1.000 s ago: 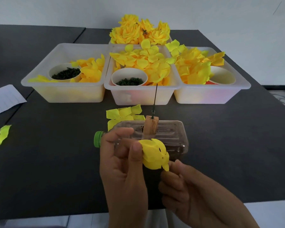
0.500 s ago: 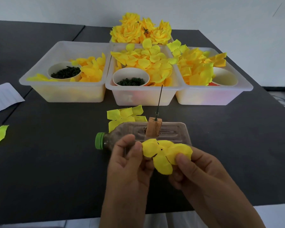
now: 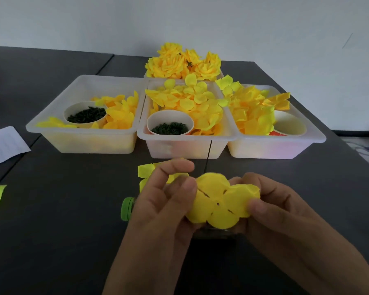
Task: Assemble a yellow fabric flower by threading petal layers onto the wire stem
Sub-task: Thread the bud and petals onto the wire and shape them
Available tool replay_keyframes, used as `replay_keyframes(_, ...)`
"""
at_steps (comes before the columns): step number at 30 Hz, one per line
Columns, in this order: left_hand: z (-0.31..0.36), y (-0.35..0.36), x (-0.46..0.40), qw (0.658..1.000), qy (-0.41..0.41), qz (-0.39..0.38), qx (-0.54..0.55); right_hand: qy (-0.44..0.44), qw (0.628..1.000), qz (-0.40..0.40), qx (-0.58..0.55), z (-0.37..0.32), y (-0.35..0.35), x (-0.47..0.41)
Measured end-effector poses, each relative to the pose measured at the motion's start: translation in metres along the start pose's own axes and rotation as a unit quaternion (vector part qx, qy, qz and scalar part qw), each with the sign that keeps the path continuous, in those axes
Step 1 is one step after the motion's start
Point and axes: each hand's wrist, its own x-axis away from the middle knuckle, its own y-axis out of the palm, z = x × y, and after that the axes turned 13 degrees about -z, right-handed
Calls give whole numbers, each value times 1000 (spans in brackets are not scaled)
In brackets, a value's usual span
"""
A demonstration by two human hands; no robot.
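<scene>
Head cam: left hand (image 3: 168, 201) and right hand (image 3: 271, 207) pinched opposite edges of the petal layer (image 3: 219, 201), spread flat, centre hole visible, just in front of the wire stem (image 3: 209, 153), not threaded yet.

Single head cam, wide-angle, aimed forward and down across the dark table (image 3: 51, 220). Close on the hands; trays (image 3: 81, 143) and wall farther back.

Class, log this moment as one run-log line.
left hand: pinching petal layer | right hand: pinching it | wire stem: bare, behind | step: not threaded
</scene>
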Motion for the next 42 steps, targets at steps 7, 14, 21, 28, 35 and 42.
replay_keyframes(7, 11, -4, -45, 999, 30, -19, 5, -81, 995, -29, -40, -21, -18, -32)
replay_keyframes(14, 11, -27, -59, 978, 86, -29, -186, -45, 988, 134, 61, -15, -38, -49)
replay_keyframes(21, 1, -39, -64, 986, 32, 7, -162, -1, 989, 149, 25, -1, -45, -59)
replay_keyframes(28, 0, -39, -68, 994, 24, -6, -111, 21, 988, 154, 4, -6, -49, -60)
replay_keyframes(35, -4, -50, -62, 991, -33, 10, -131, 61, 986, 153, 3, 0, -52, -56)
replay_keyframes(42, -7, -58, -55, 966, -94, 31, -240, 132, 977, 162, 48, 6, -52, -47)
